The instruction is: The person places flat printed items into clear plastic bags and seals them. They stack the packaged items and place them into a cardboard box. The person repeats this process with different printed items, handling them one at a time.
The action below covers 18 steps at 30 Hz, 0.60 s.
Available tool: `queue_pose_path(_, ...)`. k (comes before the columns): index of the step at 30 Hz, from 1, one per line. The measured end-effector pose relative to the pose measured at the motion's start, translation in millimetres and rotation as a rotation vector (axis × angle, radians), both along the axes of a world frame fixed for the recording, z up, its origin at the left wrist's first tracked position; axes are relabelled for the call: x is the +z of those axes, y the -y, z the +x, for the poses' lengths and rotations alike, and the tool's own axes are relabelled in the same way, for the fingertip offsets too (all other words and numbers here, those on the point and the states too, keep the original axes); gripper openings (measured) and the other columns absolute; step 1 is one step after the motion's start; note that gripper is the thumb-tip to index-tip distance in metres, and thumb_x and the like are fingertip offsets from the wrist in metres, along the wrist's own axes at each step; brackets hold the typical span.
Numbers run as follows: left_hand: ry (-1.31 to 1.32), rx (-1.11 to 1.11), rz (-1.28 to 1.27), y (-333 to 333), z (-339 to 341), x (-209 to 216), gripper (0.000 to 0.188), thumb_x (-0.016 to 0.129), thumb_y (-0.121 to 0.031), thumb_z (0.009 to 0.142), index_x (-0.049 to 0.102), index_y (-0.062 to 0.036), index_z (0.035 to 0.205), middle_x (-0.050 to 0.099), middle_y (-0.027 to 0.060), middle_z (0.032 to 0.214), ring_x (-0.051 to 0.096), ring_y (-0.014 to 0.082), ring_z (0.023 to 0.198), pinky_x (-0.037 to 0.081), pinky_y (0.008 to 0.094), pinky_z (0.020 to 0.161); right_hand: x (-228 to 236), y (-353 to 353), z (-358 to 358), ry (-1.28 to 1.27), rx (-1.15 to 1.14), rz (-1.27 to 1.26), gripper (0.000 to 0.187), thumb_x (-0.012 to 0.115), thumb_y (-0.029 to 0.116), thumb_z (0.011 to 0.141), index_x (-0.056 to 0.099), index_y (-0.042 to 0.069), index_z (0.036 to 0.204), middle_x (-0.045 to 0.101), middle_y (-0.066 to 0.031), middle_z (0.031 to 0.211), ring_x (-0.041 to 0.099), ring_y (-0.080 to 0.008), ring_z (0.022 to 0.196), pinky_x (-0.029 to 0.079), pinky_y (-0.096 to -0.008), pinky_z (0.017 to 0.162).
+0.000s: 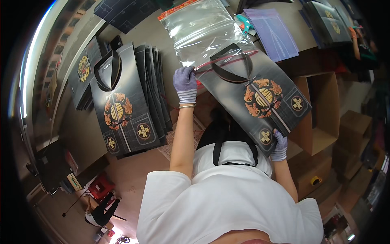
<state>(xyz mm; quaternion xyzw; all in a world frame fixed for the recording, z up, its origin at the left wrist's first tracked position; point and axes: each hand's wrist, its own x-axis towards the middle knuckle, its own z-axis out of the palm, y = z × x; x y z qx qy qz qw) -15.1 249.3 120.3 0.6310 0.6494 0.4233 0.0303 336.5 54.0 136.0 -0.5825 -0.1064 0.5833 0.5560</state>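
My left hand, in a purple-grey glove with a striped cuff, is closed on the red-lined edge of a clear plastic bag. My right hand, gloved alike, grips the lower corner of a black paper gift bag with a gold-and-orange round emblem and a dark ribbon handle. The gift bag slants before me. Its handle end overlaps the plastic bag's red-lined edge; how far it lies inside, I cannot tell. The fingers of my right hand are partly hidden by the bag.
A row of similar black gift bags stands at the left. A teal glue gun and purple flat sheets lie on the table. An open carton is at the right. Another person is far off at lower left.
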Motion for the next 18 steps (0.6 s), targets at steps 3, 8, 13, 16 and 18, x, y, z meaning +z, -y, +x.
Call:
queue_pose_path(3, 0.055, 0.086, -0.019, 2.6, 1.0, -5.7, 0.011, 0.063, -0.004, 0.069, 0.061, -0.0043, 0.079, 0.059, 0.0108, 0.078, 0.054, 0.0291, 0.076, 0.044, 0.0379, 0.069, 6.9, 3.4, -7.8, -0.001, 0.015, -0.013, 0.034, 0.061, 0.009, 0.076, 0.055, 0.002, 0.109, 0.060, -0.0055, 0.098, 0.058, -0.0158, 0.086, 0.048, -0.0275, 0.078)
queue_pose_path(8, 0.087, 0.055, 0.026, 3.5, -3.3, -5.7, 0.009, 0.062, -0.001, 0.070, 0.059, -0.0033, 0.078, 0.058, 0.0115, 0.078, 0.054, 0.0293, 0.075, 0.044, 0.0380, 0.070, 8.2, 10.5, -14.6, -0.056, -0.052, -0.049, 0.034, 0.062, 0.010, 0.076, 0.055, 0.000, 0.108, 0.060, -0.0067, 0.097, 0.059, -0.0161, 0.082, 0.049, -0.0285, 0.074)
queue_pose_path(13, 0.130, -0.017, -0.003, 16.1, 8.0, 4.4, 0.009, 0.062, -0.002, 0.071, 0.059, -0.0031, 0.079, 0.059, 0.0111, 0.081, 0.054, 0.0287, 0.077, 0.043, 0.0372, 0.072, 29.8, 2.8, -37.1, 0.100, -0.084, -0.109, 0.017, 0.064, 0.011, 0.076, 0.061, 0.002, 0.090, 0.059, -0.0016, 0.081, 0.055, -0.0091, 0.072, 0.045, -0.0226, 0.067)
queue_pose_path(16, 0.108, -0.217, -0.092, 29.2, 27.5, 10.2, 0.011, 0.063, -0.002, 0.069, 0.060, -0.0035, 0.080, 0.059, 0.0112, 0.084, 0.054, 0.0302, 0.080, 0.043, 0.0370, 0.074, 30.4, -5.8, -44.0, 0.198, -0.007, -0.134, 0.017, 0.065, 0.013, 0.077, 0.062, 0.001, 0.089, 0.060, -0.0021, 0.080, 0.055, -0.0097, 0.069, 0.046, -0.0229, 0.065)
queue_pose_path(18, 0.560, -0.090, -0.206, 25.2, 27.8, -3.3, 0.008, 0.062, -0.008, 0.077, 0.059, -0.0009, 0.081, 0.058, 0.0064, 0.081, 0.055, 0.0208, 0.069, 0.045, 0.0318, 0.061, 30.3, -17.5, -50.8, 0.167, 0.101, -0.109, 0.019, 0.066, 0.014, 0.077, 0.062, 0.000, 0.090, 0.060, -0.0028, 0.081, 0.056, -0.0103, 0.069, 0.046, -0.0235, 0.066)
